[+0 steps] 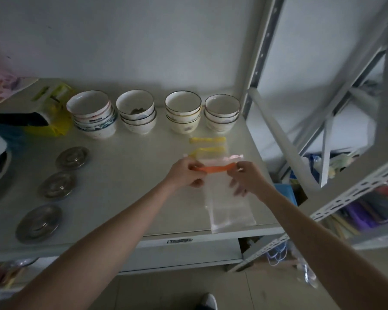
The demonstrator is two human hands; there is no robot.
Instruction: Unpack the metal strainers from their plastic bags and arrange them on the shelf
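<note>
Over the right part of the white shelf (pixel 126 166), both hands hold an orange strip-like item (pixel 213 169) at the mouth of a clear plastic bag (pixel 227 204). My left hand (pixel 186 173) pinches its left end, and my right hand (pixel 246 177) pinches the right end with the other fingers spread over the bag. The bag lies flat and reaches the shelf's front edge. Two yellow strip items (pixel 207 140) (pixel 208 150) lie just behind the bag. Three round metal strainers (pixel 72 157) (pixel 57 185) (pixel 39 223) lie unbagged in a column at the shelf's left.
Several stacks of white bowls (pixel 179 110) line the back of the shelf. A yellow packet (pixel 54 113) and dark items sit at the far left. A grey metal rack (pixel 323 121) with slotted posts stands at the right, with cluttered lower shelves.
</note>
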